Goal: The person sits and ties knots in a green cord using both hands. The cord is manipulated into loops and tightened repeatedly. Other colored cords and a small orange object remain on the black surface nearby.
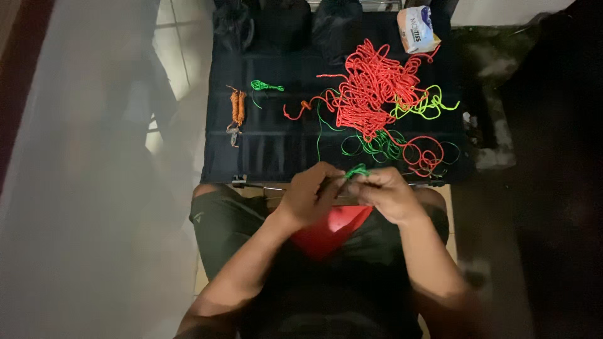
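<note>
Left hand (pixel 309 193) and right hand (pixel 384 191) pinching green cord (pixel 357 170) together over the lap, red cord tangle (pixel 370 88) on the dark table (pixel 270 144), yellow-green cord (pixel 427 105) beside it, orange bundle (pixel 237 107) left, white packet (pixel 418 28) at the far edge

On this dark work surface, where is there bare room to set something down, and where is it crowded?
Bare dark surface lies between the orange braided piece and the red cord tangle, below the small green bundle. The right half is crowded with red, green and yellow-green cord. Both hands, left hand and right hand, fill the near edge.
</note>
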